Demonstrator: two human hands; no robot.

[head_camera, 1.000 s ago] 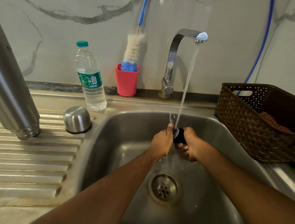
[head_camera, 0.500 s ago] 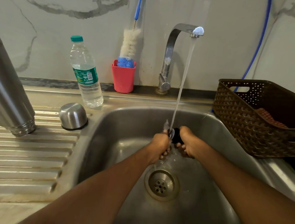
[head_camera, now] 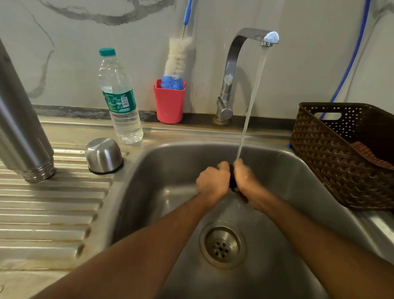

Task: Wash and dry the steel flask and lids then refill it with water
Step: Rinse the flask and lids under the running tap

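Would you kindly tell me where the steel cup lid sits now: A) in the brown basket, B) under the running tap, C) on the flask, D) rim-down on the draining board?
D: the steel cup lid rests rim-down on the draining board, left of the sink.

Steel flask and steel cap inverted on drainboard; black lid under stream.

black lid mostly covered, steel flask cut off left

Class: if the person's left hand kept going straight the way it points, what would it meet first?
The left hand is gripping the small black lid, so it would meet that first. Just beyond, probably, is the right hand.
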